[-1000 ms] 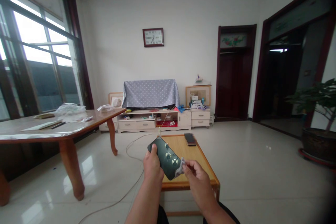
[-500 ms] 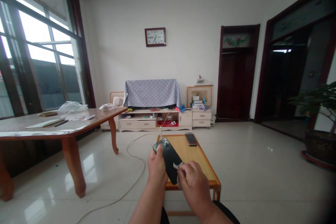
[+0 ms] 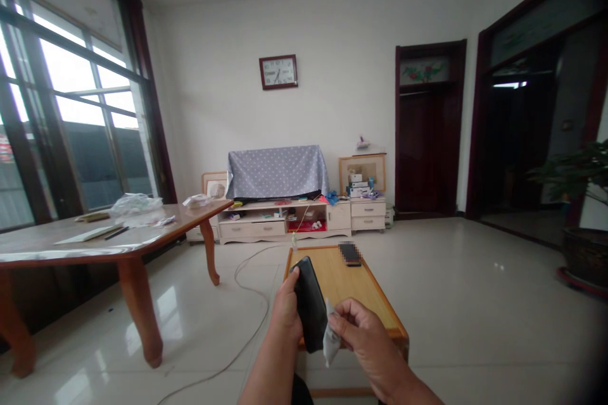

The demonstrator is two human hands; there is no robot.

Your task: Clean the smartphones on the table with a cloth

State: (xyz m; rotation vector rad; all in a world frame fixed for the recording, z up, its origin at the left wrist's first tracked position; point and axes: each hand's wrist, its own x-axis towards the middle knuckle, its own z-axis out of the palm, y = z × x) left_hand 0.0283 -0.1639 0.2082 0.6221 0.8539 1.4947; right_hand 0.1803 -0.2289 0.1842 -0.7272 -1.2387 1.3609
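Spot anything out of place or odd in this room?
A long pale cable trails loose across the glossy tiled floor beside the low wooden table, a likely trip hazard. Crumpled plastic wrap clutters the large reddish table.

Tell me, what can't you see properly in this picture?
- Head view: the phone in the left hand is turned edge-on, so its screen is hidden.
- The second phone on the small table is blurred out.
- The clock is too small to read.
- The cloth is partly hidden by the right hand.

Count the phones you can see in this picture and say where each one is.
2. One dark phone is held in the left hand; a second phone lies at the far end of the small wooden table.
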